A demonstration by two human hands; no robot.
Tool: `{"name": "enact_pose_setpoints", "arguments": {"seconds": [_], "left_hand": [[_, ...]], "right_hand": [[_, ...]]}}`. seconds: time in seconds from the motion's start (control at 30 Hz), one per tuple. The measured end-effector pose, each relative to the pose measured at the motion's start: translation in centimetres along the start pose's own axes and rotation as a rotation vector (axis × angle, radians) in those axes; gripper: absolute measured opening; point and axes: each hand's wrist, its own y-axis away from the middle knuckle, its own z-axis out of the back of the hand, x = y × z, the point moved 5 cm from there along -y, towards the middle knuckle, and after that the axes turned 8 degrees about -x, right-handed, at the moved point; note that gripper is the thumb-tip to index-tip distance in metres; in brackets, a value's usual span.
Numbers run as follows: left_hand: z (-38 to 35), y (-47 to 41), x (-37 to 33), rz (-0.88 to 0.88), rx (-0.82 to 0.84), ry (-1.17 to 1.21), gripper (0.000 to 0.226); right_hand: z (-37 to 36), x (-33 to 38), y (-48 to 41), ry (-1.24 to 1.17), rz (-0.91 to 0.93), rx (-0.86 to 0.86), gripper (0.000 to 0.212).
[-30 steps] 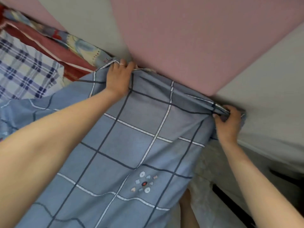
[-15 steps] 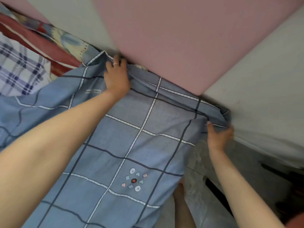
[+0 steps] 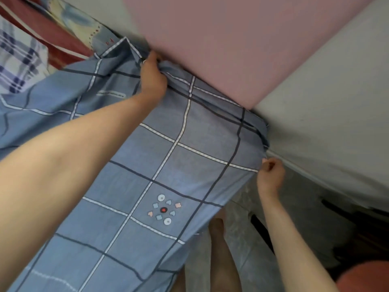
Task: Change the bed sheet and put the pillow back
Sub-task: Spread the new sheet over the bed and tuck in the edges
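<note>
Sheet [image 3: 168, 154] — blue, checked — lies spread out, long axis running from lower left up to the pink board [image 3: 231, 39]. Left hand [image 3: 152, 77] clutches a fold at the board, fingertips hidden behind it. Right hand [image 3: 271, 171] pinches the corner edge. The cloth's lower end is cut off by the frame.

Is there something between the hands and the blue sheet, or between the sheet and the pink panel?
Nothing visible does. The left hand grips the blue sheet right at the pink panel; the right hand seems to pinch its corner edge. No object lies between.
</note>
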Motion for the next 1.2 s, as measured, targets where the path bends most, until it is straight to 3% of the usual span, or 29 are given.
{"name": "enact_pose_setpoints", "arguments": {"seconds": [0.1, 0.17, 0.2, 0.27, 0.37, 0.43, 0.5, 0.57, 0.63, 0.7, 0.73, 0.77, 0.87, 0.97, 1.03, 1.13, 1.2], "left_hand": [[-1.1, -0.1, 0.1, -0.013, 0.173, 0.001, 0.034], [-1.7, 0.3, 0.8, -0.087, 0.219, -0.042, 0.049], [-1.5, 1.1, 0.9, -0.135, 0.202, -0.065, 0.058], [0.1, 4.2, 0.2, -0.193, 0.093, -0.1, 0.071], [2.2, 12.5, 0.7, -0.102, -0.097, -0.209, 0.063], [2.4, 20.3, 3.8, -0.035, -0.067, -0.313, 0.056], [2.5, 30.1, 8.5, 0.061, 0.138, -0.424, 0.064], [2.8, 40.0, 11.1, 0.054, 0.554, -0.498, 0.078], [3.5, 48.7, 12.1, -0.027, 0.993, -0.506, 0.061], [5.2, 55.3, 13.4, 0.104, 1.186, -0.241, 0.037], [6.5, 57.0, 14.3, 0.274, 1.126, -0.096, 0.038], [7.9, 57.9, 15.5, 0.442, 0.95, 0.007, 0.04], [12.9, 60.2, 21.1, 1.004, 0.148, 0.199, 0.01], [17.7, 64.9, 26.9, 1.461, -0.453, 0.427, 0.006], [20.3, 68.2, 30.6, 1.611, -0.642, 0.591, 0.021], [22.7, 73.0, 35.8, 1.796, -0.803, 0.903, 0.043], [23.9, 74.8, 38.2, 1.83, -0.851, 1.117, 0.029]], "right_hand": [[-0.5, -0.6, -0.5, -0.063, -0.035, -0.028, 0.024], [-1.3, -1.5, -0.3, -0.155, -0.183, 0.008, 0.027], [-1.3, -1.3, 0.1, -0.158, -0.171, -0.009, 0.022], [-0.8, 0.6, 1.5, -0.063, 0.021, -0.018, 0.011], [-0.8, 3.7, 5.7, 0.079, 0.452, 0.106, 0.031], [-1.2, 4.6, 9.3, 0.188, 0.755, 0.245, 0.038], [-1.9, 4.2, 12.7, 0.306, 1.001, 0.416, 0.042], [-2.6, 2.5, 15.5, 0.403, 1.142, 0.561, 0.044], [-3.0, 0.7, 17.6, 0.479, 1.205, 0.681, 0.049], [-3.2, -0.6, 19.3, 0.545, 1.233, 0.755, 0.052], [-3.2, -1.1, 20.2, 0.57, 1.249, 0.766, 0.053], [-3.1, -1.5, 21.1, 0.598, 1.253, 0.769, 0.052], [-2.9, -3.5, 25.1, 0.651, 1.275, 0.779, 0.035], [-1.9, -8.5, 31.0, 0.669, 1.194, 0.974, 0.011], [-0.8, -13.3, 34.6, 0.694, 0.921, 1.029, 0.006], [0.8, -19.4, 40.4, 0.527, 0.164, 0.967, 0.017], [1.2, -22.0, 44.6, 0.41, -0.185, 1.014, 0.022]]}}
